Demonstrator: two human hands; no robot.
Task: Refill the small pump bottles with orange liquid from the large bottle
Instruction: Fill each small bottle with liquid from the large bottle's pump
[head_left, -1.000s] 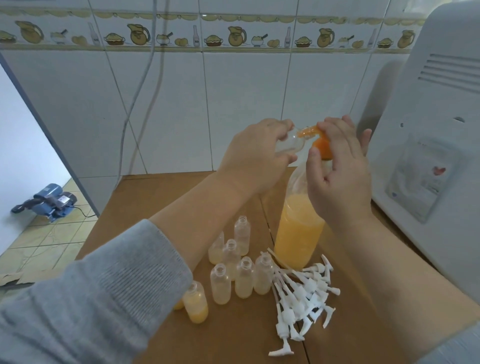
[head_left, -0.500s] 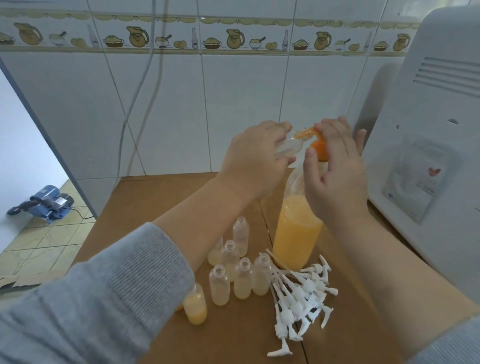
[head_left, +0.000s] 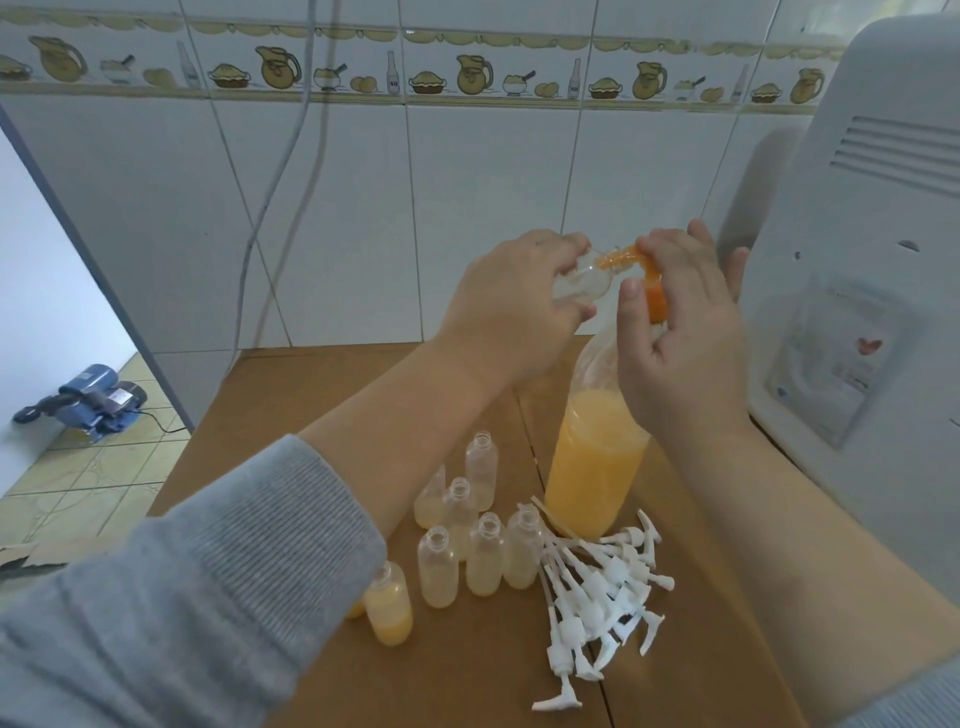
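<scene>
Nearest us, a grey ribbed sleeve (head_left: 171, 597) crosses the lower left and hides part of one filled small bottle (head_left: 390, 605), whose liquid is orange. Just right of it on the brown worktop (head_left: 322, 395) lies a heap of white plastic pumps (head_left: 597, 587) with thin dip tubes, touching a cluster of frosted, open-necked small bottles (head_left: 467, 535), mostly pale and nearly empty. Behind the heap stands the large bottle (head_left: 592, 467), clear plastic, round, about half full of cloudy orange liquid.

Above it, our left hand (head_left: 511, 306) grasps a clear small bottle (head_left: 582, 278), tilted with its mouth against the orange spout (head_left: 621, 257). Our right hand (head_left: 680, 332) curls round the large bottle's orange pump head (head_left: 655, 299), covering the neck.

At far right a white ribbed appliance (head_left: 872, 260) crowds the worktop. Behind are glossy white tiles (head_left: 467, 208) with a jug border, grey cables (head_left: 306, 156), and at far left a blue machine (head_left: 88, 395) on the floor.
</scene>
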